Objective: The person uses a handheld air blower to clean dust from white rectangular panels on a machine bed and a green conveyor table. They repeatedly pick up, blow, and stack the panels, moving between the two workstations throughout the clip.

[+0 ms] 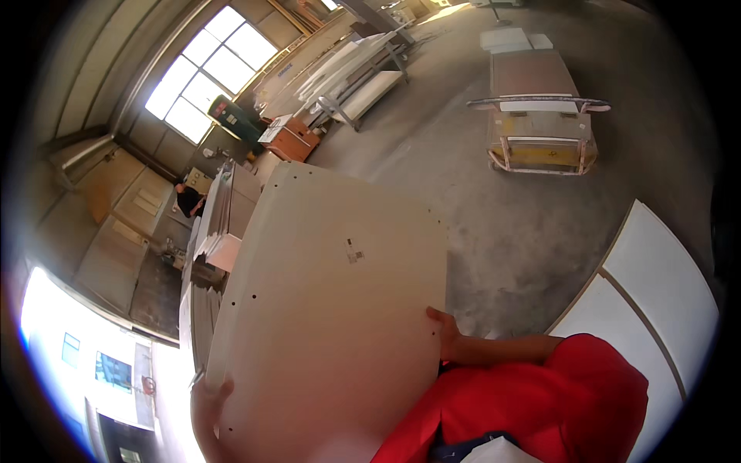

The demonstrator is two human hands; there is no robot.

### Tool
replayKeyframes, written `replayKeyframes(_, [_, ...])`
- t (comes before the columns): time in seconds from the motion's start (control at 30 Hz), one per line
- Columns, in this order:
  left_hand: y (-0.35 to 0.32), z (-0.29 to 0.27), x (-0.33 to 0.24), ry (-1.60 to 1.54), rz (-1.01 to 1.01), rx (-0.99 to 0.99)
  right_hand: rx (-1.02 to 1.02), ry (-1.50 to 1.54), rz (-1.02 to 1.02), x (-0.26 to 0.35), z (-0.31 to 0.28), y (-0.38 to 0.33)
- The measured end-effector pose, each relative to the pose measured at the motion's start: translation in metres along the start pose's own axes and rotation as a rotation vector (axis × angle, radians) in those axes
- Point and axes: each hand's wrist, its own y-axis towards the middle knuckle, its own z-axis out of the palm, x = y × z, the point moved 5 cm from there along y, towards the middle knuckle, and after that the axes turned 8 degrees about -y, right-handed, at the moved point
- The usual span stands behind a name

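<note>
Risk: The broad pale panel (340,324), slanting before the body, is the item held. In my judgement it could twist or slip, being held only at two opposite edges. Its left edge or corners could chip on the board stack (231,207) beside it if the panel swung that way. The right hand (445,336) grips the panel's right edge; the left hand (209,402) clasps its left edge lower down, thumb on the face. Fingers behind the panel are hidden; firmness of hold cannot be confirmed.

Clearance: Concrete floor (498,266) past the panel's right edge offers the most room. White boards (670,266) lie right of the panel, apart from it; the trolley (536,130) stands well beyond its upper right corner. The left side appears tightest; contact with the stack cannot be told. Small dark holes (255,296) sit near the panel's left edge, judged weak points if knocked.
</note>
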Motion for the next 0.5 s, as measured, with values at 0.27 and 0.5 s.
replayKeyframes(0.27, [0.314,0.141,-0.209,0.015,0.235,0.140,0.104,0.094,-0.042,0.253,-0.012,0.213])
replayKeyframes(0.5, [0.529,0.244,-0.384,-0.026,0.277,0.181,-0.264,-0.036,-0.141,0.491,0.020,0.336])
